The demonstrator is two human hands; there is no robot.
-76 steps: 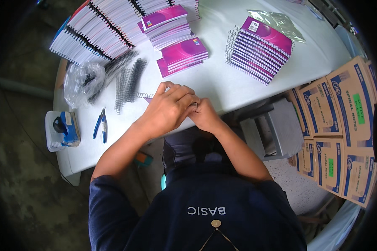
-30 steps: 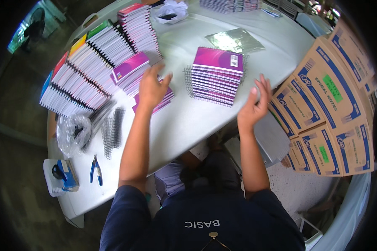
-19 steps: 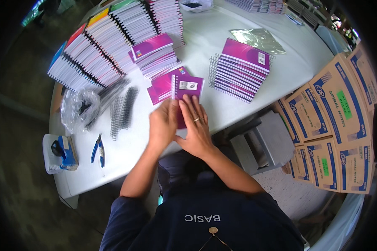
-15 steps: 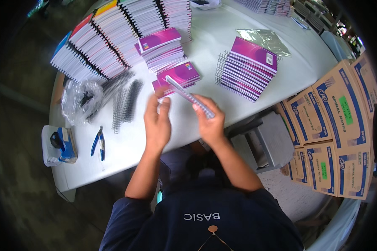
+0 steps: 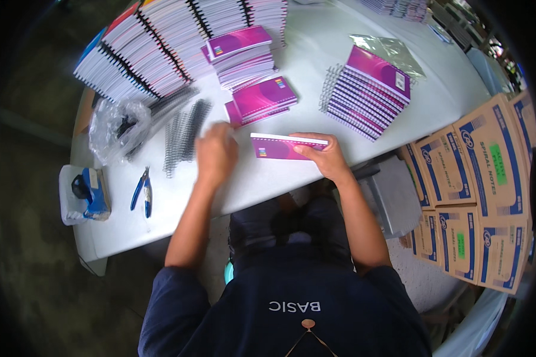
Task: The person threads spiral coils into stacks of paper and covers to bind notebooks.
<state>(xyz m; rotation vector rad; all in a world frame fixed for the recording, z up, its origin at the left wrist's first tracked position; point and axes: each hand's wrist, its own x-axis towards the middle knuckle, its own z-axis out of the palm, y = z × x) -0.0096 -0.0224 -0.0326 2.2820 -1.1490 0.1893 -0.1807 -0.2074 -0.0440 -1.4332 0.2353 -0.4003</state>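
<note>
My right hand (image 5: 326, 156) grips the right end of a small purple notebook (image 5: 274, 149), thumb on the cover, fingers behind. A row of holes runs along its upper edge, and no coil shows there. My left hand (image 5: 216, 153) is smeared by motion beside a pile of dark wire coils (image 5: 187, 128); its fingers cannot be made out. Beyond the held notebook lie a few purple notebooks (image 5: 265, 97), and behind them rises a taller stack (image 5: 241, 50). To the right stands a stack of coil-bound purple notebooks (image 5: 369, 89), loose wire at its left side.
Blue-handled pliers (image 5: 141, 191) lie on the white table (image 5: 190, 196) at left, near a tape dispenser (image 5: 94, 193) and a clear plastic bag (image 5: 118, 128). Thick stacks of bound books (image 5: 155, 50) line the back left. Cardboard boxes (image 5: 488, 172) are piled right, beside a grey bin (image 5: 393, 196).
My right hand has turned the notebook from edge-on to cover-up and brought it level near the table's front. My left hand has moved left, away from it, toward the coils.
</note>
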